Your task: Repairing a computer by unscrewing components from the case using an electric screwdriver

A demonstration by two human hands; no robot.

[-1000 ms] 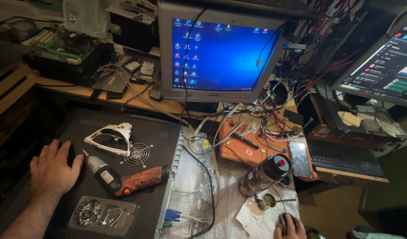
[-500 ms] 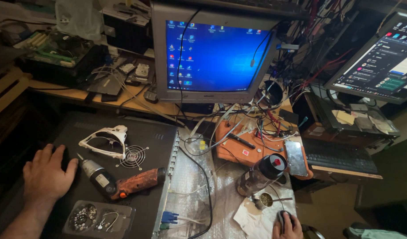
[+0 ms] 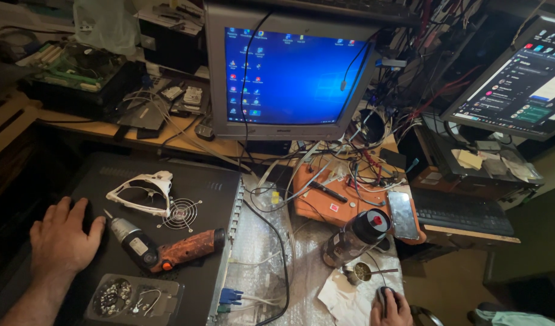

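My left hand [image 3: 63, 238] lies flat, fingers spread, on the lid of a black computer case [image 3: 187, 271] at the lower left. Beside it on the case rest an orange-and-black electric screwdriver [image 3: 163, 247], a white plastic frame [image 3: 139, 192] and a clear tray of screws [image 3: 133, 299]. My right hand [image 3: 391, 311] is cupped over a computer mouse [image 3: 384, 294] at the bottom edge. A big old monitor [image 3: 289, 75] with a blue desktop stands ahead.
An orange board [image 3: 338, 202] tangled in cables, a phone [image 3: 403, 215], a dark jar with a black lid [image 3: 356, 236] and a small cup with a spoon [image 3: 362, 273] sit by my right hand. A keyboard [image 3: 461, 214], a second screen [image 3: 522, 84] and a bare motherboard [image 3: 72, 66] surround them.
The view has shifted a little, so everything sits slightly lower and to the left. Both hands stay where they were, on the case and on the mouse.
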